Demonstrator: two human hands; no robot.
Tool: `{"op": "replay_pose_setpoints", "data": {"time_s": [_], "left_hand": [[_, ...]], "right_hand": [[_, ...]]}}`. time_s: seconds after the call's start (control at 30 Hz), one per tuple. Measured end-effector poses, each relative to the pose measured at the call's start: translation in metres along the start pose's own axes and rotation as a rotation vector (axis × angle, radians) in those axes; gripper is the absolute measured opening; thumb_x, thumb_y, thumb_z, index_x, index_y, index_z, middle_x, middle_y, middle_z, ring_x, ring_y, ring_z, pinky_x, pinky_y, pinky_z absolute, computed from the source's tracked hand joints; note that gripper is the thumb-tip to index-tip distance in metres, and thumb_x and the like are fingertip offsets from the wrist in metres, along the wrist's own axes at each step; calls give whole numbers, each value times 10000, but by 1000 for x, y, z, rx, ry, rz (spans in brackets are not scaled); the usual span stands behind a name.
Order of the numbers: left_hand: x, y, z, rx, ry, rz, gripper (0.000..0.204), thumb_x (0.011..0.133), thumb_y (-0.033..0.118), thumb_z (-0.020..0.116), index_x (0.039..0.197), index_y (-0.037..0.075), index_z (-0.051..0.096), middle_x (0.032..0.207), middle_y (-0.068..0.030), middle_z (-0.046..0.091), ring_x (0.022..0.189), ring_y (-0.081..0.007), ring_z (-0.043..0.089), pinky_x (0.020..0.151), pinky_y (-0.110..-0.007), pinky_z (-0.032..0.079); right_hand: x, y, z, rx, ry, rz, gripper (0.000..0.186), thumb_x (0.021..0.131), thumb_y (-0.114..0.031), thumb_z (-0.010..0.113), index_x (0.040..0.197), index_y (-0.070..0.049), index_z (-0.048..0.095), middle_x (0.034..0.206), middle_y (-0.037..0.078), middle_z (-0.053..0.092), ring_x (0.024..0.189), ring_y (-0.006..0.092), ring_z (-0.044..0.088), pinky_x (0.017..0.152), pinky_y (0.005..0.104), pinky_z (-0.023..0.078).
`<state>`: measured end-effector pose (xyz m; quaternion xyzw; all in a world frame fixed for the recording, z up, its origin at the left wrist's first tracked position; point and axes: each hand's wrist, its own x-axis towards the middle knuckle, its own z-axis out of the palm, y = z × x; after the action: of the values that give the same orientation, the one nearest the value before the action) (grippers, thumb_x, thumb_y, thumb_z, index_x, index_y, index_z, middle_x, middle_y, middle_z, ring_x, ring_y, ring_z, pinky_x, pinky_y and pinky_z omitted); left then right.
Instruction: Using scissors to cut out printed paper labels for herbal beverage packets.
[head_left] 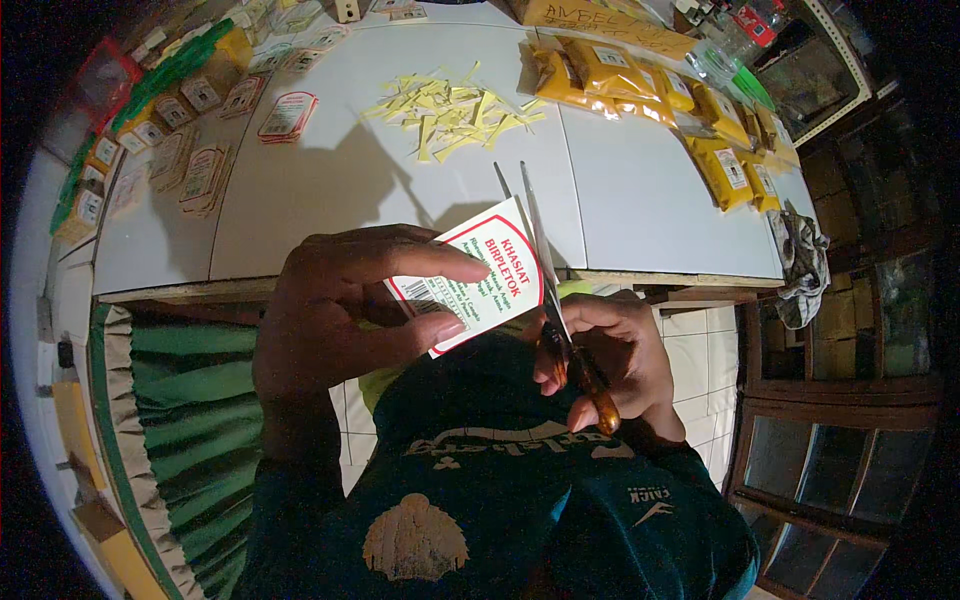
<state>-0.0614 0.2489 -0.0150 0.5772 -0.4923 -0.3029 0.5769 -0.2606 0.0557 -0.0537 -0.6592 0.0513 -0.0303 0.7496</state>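
Observation:
My left hand (340, 300) pinches a white paper label (510, 285) between thumb and fingers. A red border, red and green print and a barcode mark its face, and its upper right corners are rounded. My right hand (630, 350) has its fingers in the brown handles of a pair of scissors (590, 385). The blades stand slightly apart and point away from me, along the label's right edge. Label and scissors are held up in front of my chest, near the table's front edge.
On the white table (300, 230) lies a heap of thin pale yellow paper strips (450, 110). Stacked labels (288, 117) sit left of it, with more label piles (205, 175) farther left. Yellow filled pouches (610, 75) lie at the back right. A cloth (800, 265) hangs off the right edge.

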Motion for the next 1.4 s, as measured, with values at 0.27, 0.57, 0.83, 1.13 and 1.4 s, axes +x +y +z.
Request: {"op": "replay_pose_setpoints", "data": {"time_s": [0.27, 0.57, 0.83, 1.13, 1.4], "left_hand": [[6, -5, -1, 43, -65, 24, 339, 765, 16, 725, 1099, 31, 669, 1017, -152, 679, 839, -149, 668, 675, -251, 561], [3, -3, -1, 2, -53, -39, 351, 760, -10, 721, 1104, 36, 666, 1047, -125, 672, 868, -152, 662, 699, -264, 571], [2, 5, -2, 7, -89, -98, 337, 778, 19, 716, 1110, 44, 666, 1054, -103, 674, 914, -160, 653, 733, -279, 573], [5, 8, -1, 71, -123, -167, 314, 766, 58, 716, 1077, 38, 679, 1039, -125, 679, 904, -162, 652, 742, -291, 575], [4, 5, -3, 50, -128, -118, 317, 759, 60, 716, 1074, 35, 681, 1028, -118, 682, 896, -158, 653, 746, -293, 576]], "right_hand": [[4, -8, -10, -72, -120, 23, 854, 505, -238, 953, 1146, 140, 534, 905, 167, 659, 804, 198, 675, 695, 300, 578], [1, -5, -8, -26, -68, 31, 845, 497, -237, 955, 1131, 143, 546, 880, 168, 661, 781, 194, 679, 675, 293, 584], [2, -10, -6, 15, -83, 3, 810, 508, -259, 951, 1097, 147, 572, 875, 164, 660, 765, 189, 678, 645, 270, 578], [-3, -7, -14, 3, -104, 34, 846, 489, -260, 953, 1118, 150, 565, 1014, 231, 631, 808, 220, 679, 658, 296, 588], [2, -10, -20, -124, -224, -38, 750, 577, -52, 905, 1225, 8, 532, 840, 91, 676, 738, 134, 656, 649, 261, 531]]}}
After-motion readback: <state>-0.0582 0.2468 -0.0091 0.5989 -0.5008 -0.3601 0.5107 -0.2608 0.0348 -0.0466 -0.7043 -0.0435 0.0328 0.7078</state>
